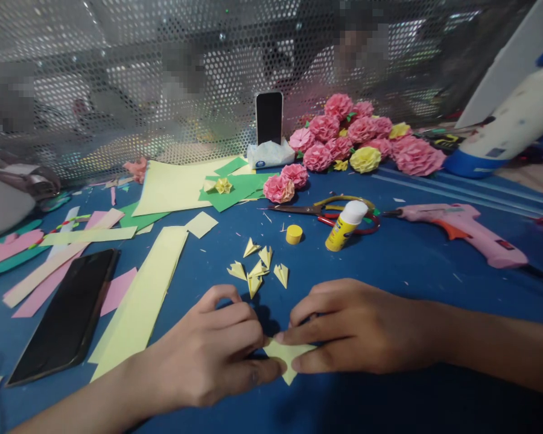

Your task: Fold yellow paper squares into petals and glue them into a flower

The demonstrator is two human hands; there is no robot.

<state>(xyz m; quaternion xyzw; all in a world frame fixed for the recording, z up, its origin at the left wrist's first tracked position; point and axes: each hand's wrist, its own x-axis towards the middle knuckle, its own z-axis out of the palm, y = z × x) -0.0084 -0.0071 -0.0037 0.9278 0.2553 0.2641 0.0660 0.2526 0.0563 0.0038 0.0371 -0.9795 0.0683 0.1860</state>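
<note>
A small piece of pale yellow paper (289, 351), folded to a triangle with its tip toward me, lies on the blue table between my hands. My left hand (228, 346) has its fingers curled, with thumb and forefinger pressed on the paper's left side. From the right, my right hand (344, 328) pinches the paper's other side with thumb and fingertips. Just beyond sit several folded yellow paper pieces (259, 269) in a loose cluster. A yellow cap (294, 234) and an uncapped-looking glue stick (345, 226) with a white top stand behind them.
Scissors (298, 210) and a pink glue gun (461, 229) lie to the right. Pink paper flowers (326, 155) are heaped at the back, near a propped phone (269, 119). At left are a dark phone (66, 316), yellow strips (140, 301) and green sheets (235, 190). A perforated metal panel (140, 78) rises behind.
</note>
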